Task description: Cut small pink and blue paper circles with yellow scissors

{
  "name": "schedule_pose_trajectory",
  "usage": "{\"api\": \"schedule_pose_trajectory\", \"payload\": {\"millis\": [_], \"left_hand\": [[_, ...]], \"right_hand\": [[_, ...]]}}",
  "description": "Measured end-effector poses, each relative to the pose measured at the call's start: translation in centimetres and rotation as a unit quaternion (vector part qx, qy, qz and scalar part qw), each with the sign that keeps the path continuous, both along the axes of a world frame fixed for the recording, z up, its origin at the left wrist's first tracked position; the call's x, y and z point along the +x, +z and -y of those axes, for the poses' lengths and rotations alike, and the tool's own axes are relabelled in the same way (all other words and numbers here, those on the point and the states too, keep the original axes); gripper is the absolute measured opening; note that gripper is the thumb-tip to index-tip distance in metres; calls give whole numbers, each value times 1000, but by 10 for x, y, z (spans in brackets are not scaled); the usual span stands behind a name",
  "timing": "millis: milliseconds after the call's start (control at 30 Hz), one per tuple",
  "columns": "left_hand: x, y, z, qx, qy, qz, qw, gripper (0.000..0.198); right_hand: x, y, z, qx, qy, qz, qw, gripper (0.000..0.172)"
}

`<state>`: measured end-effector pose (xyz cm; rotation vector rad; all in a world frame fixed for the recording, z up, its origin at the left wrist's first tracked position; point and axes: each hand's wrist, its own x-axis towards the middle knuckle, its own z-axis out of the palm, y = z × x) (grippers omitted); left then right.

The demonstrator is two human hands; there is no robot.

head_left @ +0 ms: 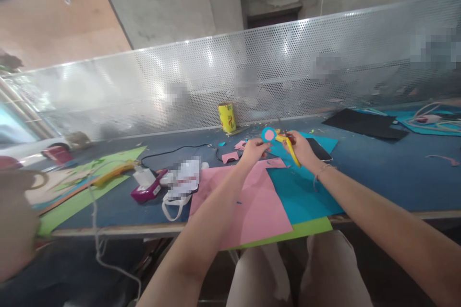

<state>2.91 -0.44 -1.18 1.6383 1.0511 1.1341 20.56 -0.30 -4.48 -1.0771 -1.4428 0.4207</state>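
Note:
My left hand [254, 148] is closed in a pinch on a small teal paper circle with a pink centre [268, 134], held above the table. My right hand [301, 147] is closed round yellow-handled scissors [291, 149], whose tip meets the edge of the circle. Both hands hover over a pink paper sheet [252, 201] and a teal sheet [300, 192] lying on the blue table [378, 172]. A green sheet [309, 228] shows under them at the near edge.
A yellow can [226, 117] stands at the back by the perforated metal screen [288, 67]. At left lie green paper [90, 182], a magenta device with a white plug [146, 187] and a white pouch [182, 184]. A dark phone [319, 149], black sheet [363, 123] and pink scraps [230, 157] are nearby.

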Motion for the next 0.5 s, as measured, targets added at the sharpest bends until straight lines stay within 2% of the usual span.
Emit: {"api": "schedule_pose_trajectory", "payload": {"millis": [100,167,367,500], "left_hand": [[0,-1,0,-12,-13,30,999,21],[1,-3,0,-22,-23,37,999,18],[4,-5,2,-33,-63,16,997,13],[4,-4,3,-39,-68,6,997,12]], "right_hand": [[-7,5,5,-72,79,-108,988,32],[-10,9,9,-102,109,-134,980,34],[-8,9,10,-76,102,-101,987,32],[-5,8,9,-100,114,-90,984,30]]}}
